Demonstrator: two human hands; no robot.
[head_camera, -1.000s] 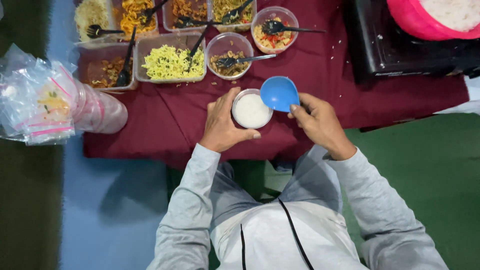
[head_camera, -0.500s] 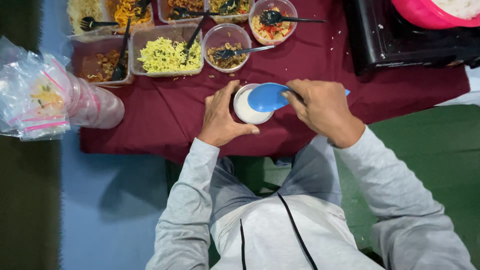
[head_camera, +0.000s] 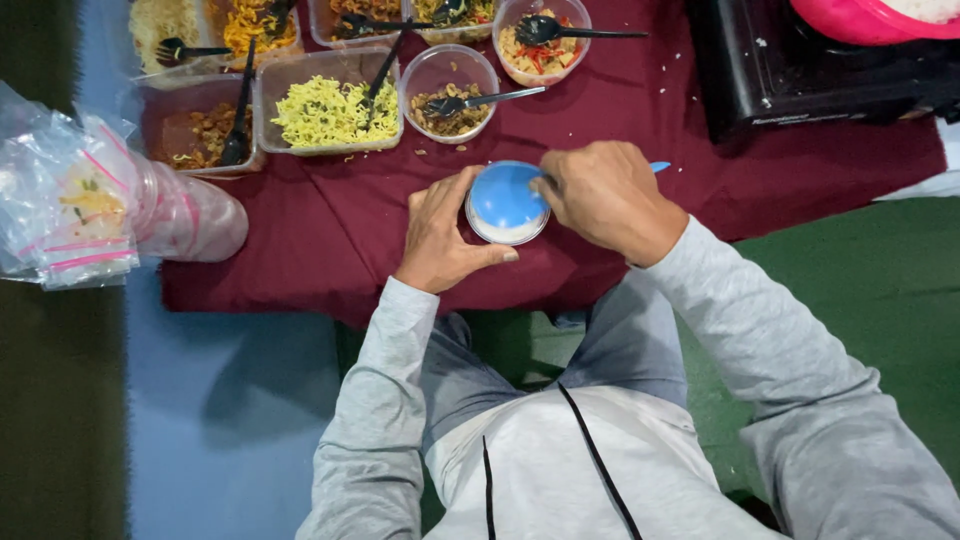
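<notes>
- Left hand cups the small round container of white rice, steadying it
- Right hand grips the blue spoon, bowl-down, pressing the rice flat

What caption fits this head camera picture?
Left hand steadies a small rice cup while right hand presses a blue spoon down.

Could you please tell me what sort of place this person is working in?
Probably a small food-packing spot set up on the floor: tubs of noodles and toppings on a maroon cloth, a pink rice bowl, and spare plastic bags.
</notes>
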